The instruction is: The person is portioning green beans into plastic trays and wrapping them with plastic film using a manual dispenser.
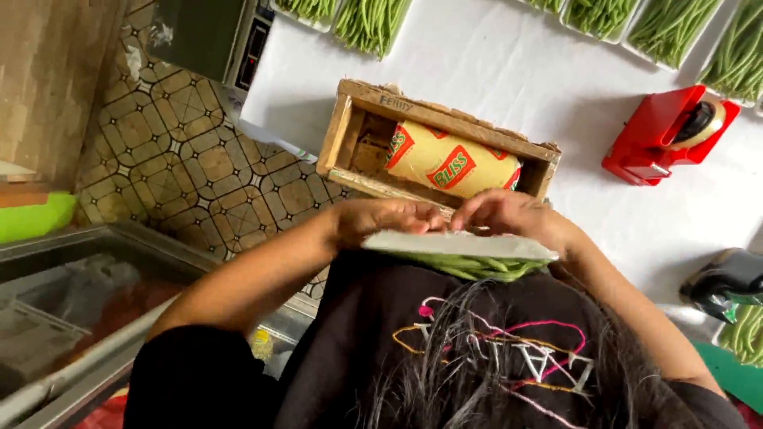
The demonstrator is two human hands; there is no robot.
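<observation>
Here both hands grip one white foam tray [461, 245] of green beans [477, 268], held close to the chest at the near edge of the white desk [556, 87]. The left hand [389, 216] curls its fingers over the tray's left part, and the right hand [509, 213] pinches its far rim. Just beyond them stands one wooden crate [350, 119] with one yellow roll [449, 163] inside. One red tape dispenser [664, 135] sits to the right. At least six more trays of beans [369, 24] line the far edge.
</observation>
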